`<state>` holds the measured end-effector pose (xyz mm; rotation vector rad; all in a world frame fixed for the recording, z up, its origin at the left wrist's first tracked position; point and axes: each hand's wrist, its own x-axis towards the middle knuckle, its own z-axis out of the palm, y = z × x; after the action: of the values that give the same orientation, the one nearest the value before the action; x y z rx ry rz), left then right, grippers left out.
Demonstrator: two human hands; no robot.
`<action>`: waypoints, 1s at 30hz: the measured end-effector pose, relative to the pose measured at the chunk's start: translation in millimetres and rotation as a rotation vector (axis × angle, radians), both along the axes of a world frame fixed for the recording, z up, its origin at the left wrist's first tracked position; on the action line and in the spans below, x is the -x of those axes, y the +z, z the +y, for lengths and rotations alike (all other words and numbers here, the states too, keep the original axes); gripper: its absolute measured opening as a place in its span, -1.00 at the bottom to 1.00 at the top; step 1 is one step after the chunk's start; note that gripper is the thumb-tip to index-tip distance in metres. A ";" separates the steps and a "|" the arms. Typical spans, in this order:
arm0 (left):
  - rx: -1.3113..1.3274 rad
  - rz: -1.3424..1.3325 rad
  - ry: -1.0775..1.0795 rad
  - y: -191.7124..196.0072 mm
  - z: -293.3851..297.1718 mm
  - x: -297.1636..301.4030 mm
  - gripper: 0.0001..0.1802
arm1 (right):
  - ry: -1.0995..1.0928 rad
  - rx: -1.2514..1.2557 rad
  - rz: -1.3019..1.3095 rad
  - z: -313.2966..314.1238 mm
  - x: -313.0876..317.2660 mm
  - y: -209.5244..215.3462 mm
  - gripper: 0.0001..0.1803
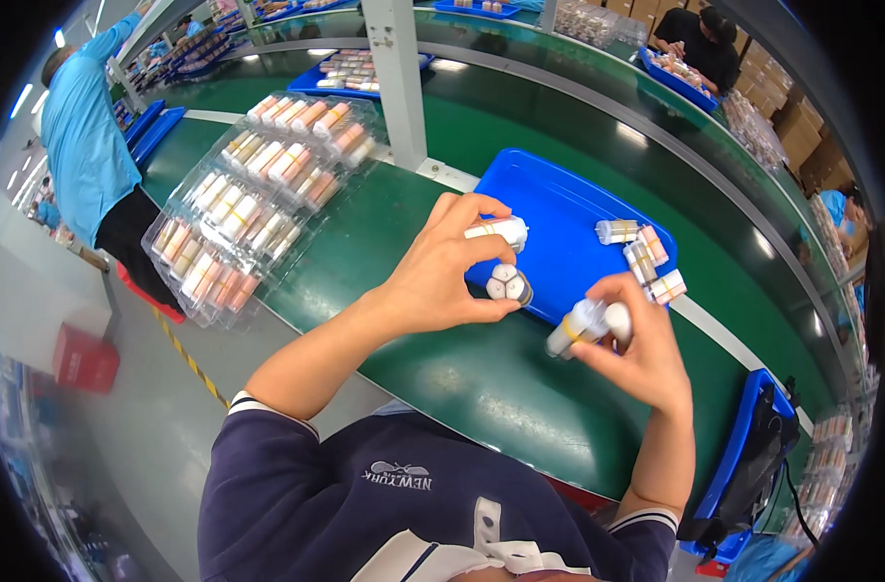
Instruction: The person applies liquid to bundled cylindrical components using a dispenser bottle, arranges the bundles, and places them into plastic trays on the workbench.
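Note:
My left hand (431,270) is closed over the near left edge of a blue tray (544,194). Its thumb and index finger pinch a bundle of small tubes (506,284) whose round white ends face me. Higher up, the other fingers touch a second bundle, white with a yellow band (501,231). To the right, my right hand (648,339) grips a slightly blurred grey-white tube bundle (575,328) with a yellow band, tilted over the bench. A white round end (617,322) shows beside it, partly covered by my fingers.
Several banded bundles (641,258) lie at the tray's right end. Stacked clear plastic trays (258,194) of pink, white and tan tubes overhang the green bench (462,378) at left. A grey post (396,87) rises behind. Co-workers (88,145) stand beyond. Another blue tray (743,446) holds a black item.

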<state>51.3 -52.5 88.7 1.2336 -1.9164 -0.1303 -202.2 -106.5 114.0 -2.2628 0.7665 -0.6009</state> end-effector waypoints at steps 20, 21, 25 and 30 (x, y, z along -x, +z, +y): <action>-0.228 -0.073 -0.065 -46.7 37.0 13.9 -0.41 | 0.135 0.241 0.141 33.5 -37.8 -53.3 -0.33; -0.225 -0.076 -0.064 -48.3 37.8 13.2 -0.41 | 0.153 0.293 0.137 31.2 -38.3 -56.3 -0.36; -0.266 -0.026 -0.073 -50.3 39.2 11.3 -0.37 | 0.098 0.260 0.174 34.9 -42.8 -50.9 -0.53; -0.292 -0.106 -0.070 -49.3 37.7 12.6 -0.38 | 0.098 0.270 0.178 36.9 -44.3 -48.6 -0.59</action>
<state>38.7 -14.9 39.4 1.3865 -2.0871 -0.4007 -157.9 -69.6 65.3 -2.6138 0.6879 -0.4847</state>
